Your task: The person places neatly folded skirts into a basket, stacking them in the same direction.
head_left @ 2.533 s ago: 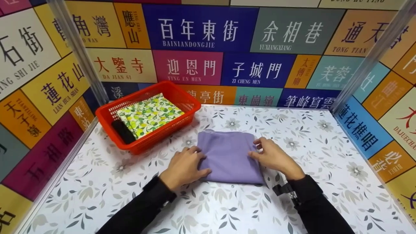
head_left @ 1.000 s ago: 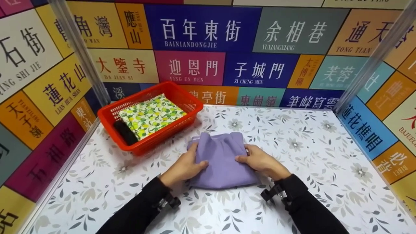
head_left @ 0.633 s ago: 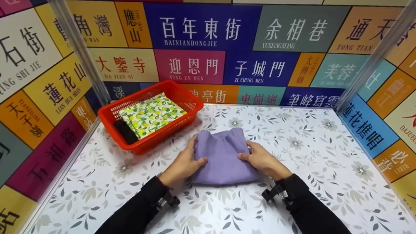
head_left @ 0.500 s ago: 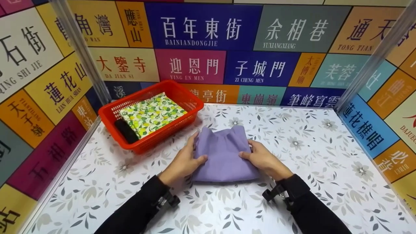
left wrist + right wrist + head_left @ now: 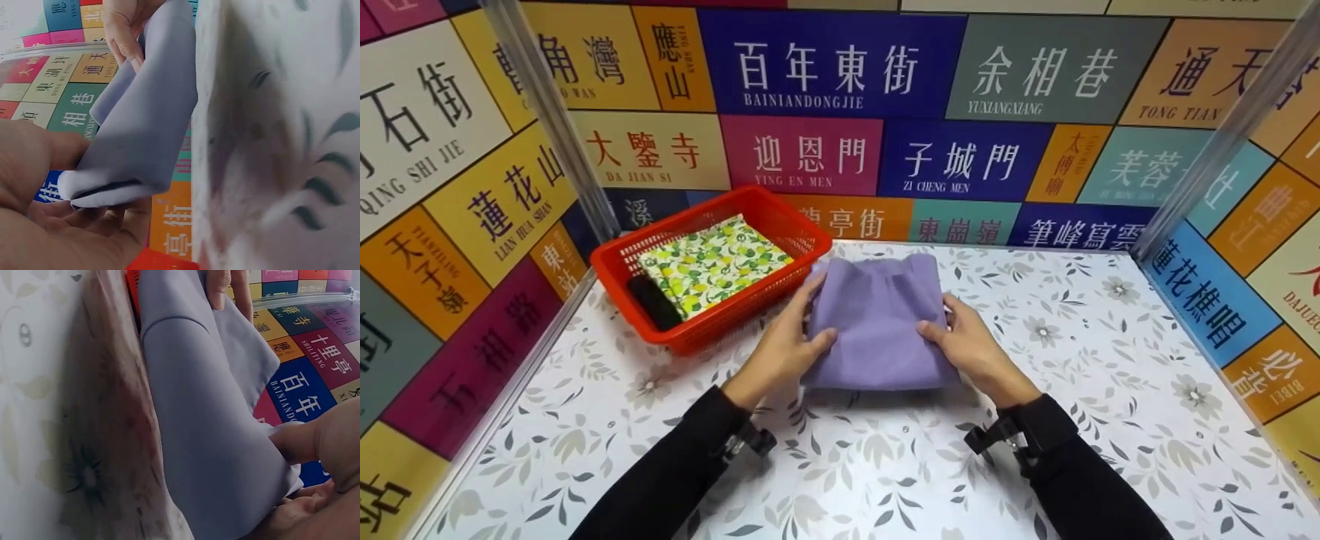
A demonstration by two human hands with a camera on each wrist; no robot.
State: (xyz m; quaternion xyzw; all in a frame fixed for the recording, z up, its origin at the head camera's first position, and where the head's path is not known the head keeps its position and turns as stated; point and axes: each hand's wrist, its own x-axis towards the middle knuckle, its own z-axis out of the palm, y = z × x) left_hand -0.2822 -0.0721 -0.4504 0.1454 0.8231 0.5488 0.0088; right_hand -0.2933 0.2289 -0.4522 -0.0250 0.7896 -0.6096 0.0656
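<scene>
A folded purple cloth (image 5: 881, 322) is held between both hands in the head view, with a shadow on the table below its near edge. The left hand (image 5: 784, 345) grips its left side, thumb on the near face and fingers behind. On the right side the right hand (image 5: 975, 345) grips it the same way. In the left wrist view, the cloth (image 5: 140, 118) shows folded layers at its end, between thumb and fingers. The right wrist view shows the rounded fold of the cloth (image 5: 197, 399) and a loose corner hanging out beside it.
A red plastic basket (image 5: 697, 341) stands back left of the cloth. Inside lie a folded lemon-print cloth (image 5: 712, 262) and a black item (image 5: 652, 301). Printed panels (image 5: 802, 154) wall the floral-covered table (image 5: 877, 487) at the back and sides.
Both hands took hold of the flat-lying cloth by its sides, bunching its far edge. Since then the cloth and hands have moved away from the body and up off the table. The basket stays put.
</scene>
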